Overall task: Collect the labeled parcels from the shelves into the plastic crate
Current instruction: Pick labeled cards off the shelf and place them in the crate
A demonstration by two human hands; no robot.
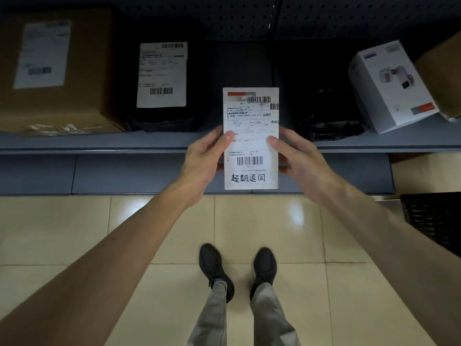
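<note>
While the person is standing before the shelf [99,142], the left hand [203,162] and right hand [303,159] are pinching the flat white labeled parcel [250,116] by its two long edges, thumbs pressing on the label face, holding it in the air in front of the shelf edge. A cardboard box [82,71], a black bagged parcel [162,76] and a tilted white product box [389,86] are sitting on the shelf, while the dark plastic crate [434,221] is showing at the right edge, well apart.
</note>
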